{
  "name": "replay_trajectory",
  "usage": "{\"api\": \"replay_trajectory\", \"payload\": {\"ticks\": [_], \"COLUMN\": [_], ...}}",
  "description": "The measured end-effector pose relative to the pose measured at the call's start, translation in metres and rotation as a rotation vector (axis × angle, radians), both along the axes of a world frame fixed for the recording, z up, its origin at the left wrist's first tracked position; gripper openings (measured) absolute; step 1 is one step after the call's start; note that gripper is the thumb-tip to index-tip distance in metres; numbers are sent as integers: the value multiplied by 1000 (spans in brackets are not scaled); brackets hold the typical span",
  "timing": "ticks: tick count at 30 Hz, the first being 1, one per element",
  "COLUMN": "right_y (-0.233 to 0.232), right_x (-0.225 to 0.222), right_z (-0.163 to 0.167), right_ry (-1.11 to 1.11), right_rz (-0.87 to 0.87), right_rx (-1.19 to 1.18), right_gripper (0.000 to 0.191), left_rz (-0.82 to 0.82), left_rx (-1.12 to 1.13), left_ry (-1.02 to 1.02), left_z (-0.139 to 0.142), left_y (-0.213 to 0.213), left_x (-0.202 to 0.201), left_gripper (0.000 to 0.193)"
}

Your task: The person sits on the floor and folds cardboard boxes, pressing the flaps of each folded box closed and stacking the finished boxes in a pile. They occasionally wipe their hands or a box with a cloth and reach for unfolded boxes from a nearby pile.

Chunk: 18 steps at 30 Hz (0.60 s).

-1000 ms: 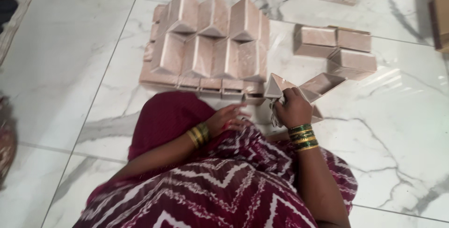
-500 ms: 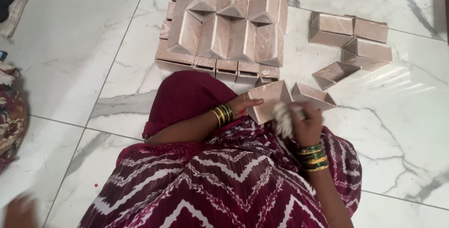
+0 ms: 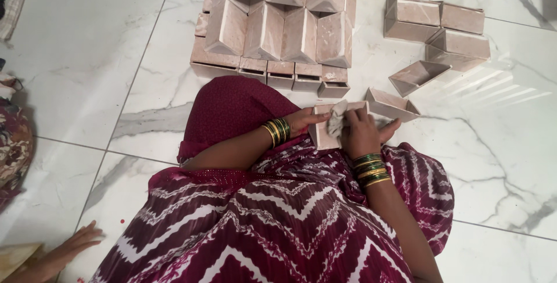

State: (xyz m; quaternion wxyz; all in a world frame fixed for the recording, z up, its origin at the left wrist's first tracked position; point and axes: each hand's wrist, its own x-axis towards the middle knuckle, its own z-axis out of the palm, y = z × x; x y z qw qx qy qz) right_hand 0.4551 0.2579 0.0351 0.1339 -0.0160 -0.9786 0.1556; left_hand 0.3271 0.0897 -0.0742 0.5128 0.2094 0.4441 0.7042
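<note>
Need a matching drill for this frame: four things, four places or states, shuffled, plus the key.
Things:
1. left hand
2. right hand
3. stacked block of boxes
4. another person's hand

Places or states:
A. bottom left corner, on the floor
B. pressing a crumpled cloth onto the held box
C. top centre, rows packed tight
D. steadying the held box from its left side

Pairs: 1-D, 2-B, 3-C, 4-A

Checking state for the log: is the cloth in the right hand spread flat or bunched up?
Bunched up: the cloth sits crumpled under the right hand, pressed against the pink box that the left hand steadies.
</note>
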Motion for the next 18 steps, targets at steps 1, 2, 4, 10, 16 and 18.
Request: {"api": "replay_trajectory", "payload": {"ticks": [1, 2, 4, 10, 16, 18], "right_y": [1, 2, -1, -23, -23, -22], "right_x": [0, 0, 1, 15, 18, 19], "right_z": [0, 0, 0, 3, 15, 20], "right_ry": [11, 22, 8, 25, 26, 8], "right_rz": [-5, -8, 19, 242, 416, 439], "right_rx": [25, 53, 24, -190, -302, -319], "right_gripper": [27, 27, 29, 44, 48, 48], "left_rz": [29, 60, 79, 112, 139, 105], "left_rx": [3, 9, 25, 28, 119, 129], "left_ry": [5, 11, 66, 76, -316, -470], "left_z": [0, -1, -3, -21, -9, 3], "left_y": [0, 1, 2, -1, -15, -18], "left_x": [1, 3, 3, 2, 0, 3], "left_gripper": [78, 78, 77, 78, 75, 75]}}
